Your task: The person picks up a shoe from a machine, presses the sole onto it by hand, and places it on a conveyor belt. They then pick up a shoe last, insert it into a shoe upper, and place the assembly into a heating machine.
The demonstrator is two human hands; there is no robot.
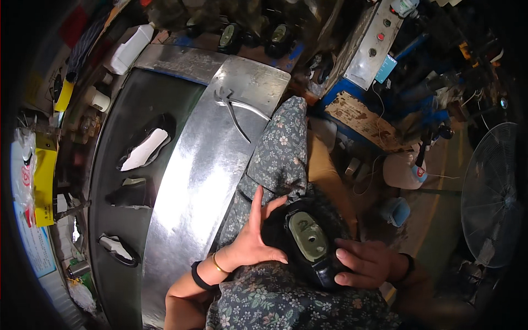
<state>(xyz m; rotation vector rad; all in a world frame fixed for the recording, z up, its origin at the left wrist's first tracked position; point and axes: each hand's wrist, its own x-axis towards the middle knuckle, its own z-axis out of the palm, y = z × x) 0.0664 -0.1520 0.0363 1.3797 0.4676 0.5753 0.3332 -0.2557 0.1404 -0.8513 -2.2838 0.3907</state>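
Observation:
A black shoe upper on a green-topped shoe last point(309, 236) lies over my lap, on dark cloth and a floral apron point(278, 148). My right hand point(363, 264) grips the shoe's near right side, its fingertips pressed on the black material. Just left of the shoe, my left hand point(253, 236) is open and holds nothing, thumb and index finger spread wide. On the metal table edge point(190, 159) beyond it rest lasting pincers point(234, 107), their handles parted and one reaching the apron.
Several black shoe pieces, one a shoe with a white insole point(146, 149), lie on the dark conveyor belt point(165, 91) at left. More lasted shoes point(279, 34) stand at the back. A control box point(368, 44) rises at back right. A large fan point(492, 195) stands far right.

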